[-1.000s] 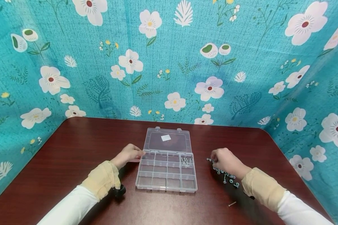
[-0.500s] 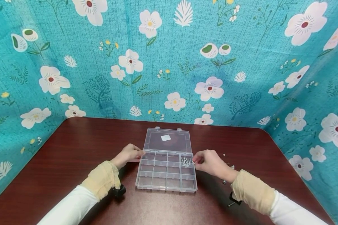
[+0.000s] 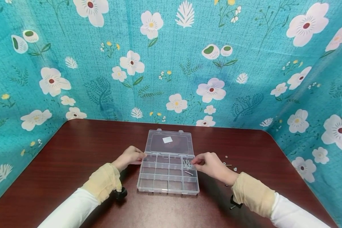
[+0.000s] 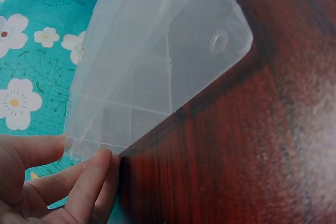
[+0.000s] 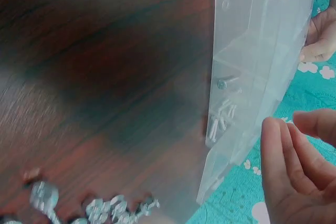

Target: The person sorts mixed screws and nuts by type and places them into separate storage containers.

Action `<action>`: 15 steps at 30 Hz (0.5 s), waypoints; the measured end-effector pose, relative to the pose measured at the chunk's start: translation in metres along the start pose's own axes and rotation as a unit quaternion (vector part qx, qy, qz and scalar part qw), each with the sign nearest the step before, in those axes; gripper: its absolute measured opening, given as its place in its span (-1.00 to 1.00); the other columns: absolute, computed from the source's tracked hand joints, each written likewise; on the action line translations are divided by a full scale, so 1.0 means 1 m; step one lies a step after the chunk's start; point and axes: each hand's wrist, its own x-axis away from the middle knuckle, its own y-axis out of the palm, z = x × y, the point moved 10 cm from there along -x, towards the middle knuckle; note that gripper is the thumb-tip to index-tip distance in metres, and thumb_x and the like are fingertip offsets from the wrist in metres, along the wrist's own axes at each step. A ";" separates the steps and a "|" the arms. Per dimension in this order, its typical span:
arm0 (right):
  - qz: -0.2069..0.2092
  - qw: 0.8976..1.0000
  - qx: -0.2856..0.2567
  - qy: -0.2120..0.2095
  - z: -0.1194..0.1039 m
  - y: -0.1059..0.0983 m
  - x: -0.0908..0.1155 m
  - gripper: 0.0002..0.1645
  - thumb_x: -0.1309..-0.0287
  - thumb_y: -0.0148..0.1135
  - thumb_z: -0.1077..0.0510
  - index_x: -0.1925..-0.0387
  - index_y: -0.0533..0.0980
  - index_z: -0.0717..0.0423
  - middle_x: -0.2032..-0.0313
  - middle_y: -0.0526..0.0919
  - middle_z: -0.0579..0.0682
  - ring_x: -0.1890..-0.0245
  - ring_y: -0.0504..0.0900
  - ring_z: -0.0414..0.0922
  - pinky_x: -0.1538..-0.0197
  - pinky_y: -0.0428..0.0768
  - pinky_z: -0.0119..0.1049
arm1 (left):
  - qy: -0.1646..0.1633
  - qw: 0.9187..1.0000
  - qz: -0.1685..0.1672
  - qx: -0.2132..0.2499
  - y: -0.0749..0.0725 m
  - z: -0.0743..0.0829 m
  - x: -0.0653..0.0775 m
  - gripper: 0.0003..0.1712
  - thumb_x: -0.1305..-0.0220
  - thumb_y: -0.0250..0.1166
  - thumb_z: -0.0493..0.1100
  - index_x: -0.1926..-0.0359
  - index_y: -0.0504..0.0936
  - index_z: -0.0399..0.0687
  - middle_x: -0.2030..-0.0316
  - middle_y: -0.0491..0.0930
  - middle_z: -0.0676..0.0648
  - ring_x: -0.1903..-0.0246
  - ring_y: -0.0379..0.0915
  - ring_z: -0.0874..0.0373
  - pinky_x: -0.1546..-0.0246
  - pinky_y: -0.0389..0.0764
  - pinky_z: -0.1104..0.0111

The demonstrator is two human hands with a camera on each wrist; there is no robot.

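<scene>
Shifted since the earlier frame: one screw (image 3: 188, 173), which lay in the middle right compartment of the box (image 3: 168, 191) we found on the desk (image 3: 97, 136). Right hand (image 3: 208, 163): stood at its right edge, fingers loosely extended, holding nothing visible. Left hand (image 3: 129, 156): pinched the rear left side, we judged to steady it. Lid (image 3: 176, 146): folded back, likely for access. Loose hardware (image 5: 98, 211): lay rightward.

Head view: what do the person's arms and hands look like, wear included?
White long sleeves; beige wraps around both wrists, a small black piece showing by each. Left hand and right hand bare, no gloves.
</scene>
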 end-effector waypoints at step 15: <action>-0.028 0.996 0.080 -0.019 0.028 -0.017 0.020 -0.87 0.03 0.30 0.34 0.35 0.62 0.17 0.40 0.63 -0.09 0.41 0.52 -0.25 0.38 0.58 -0.40 | 0.004 1.000 0.004 0.013 0.001 0.000 0.000 -0.67 -0.20 0.19 -0.38 0.10 0.48 -0.63 0.20 0.57 -0.37 0.26 0.56 0.02 0.28 0.66 0.29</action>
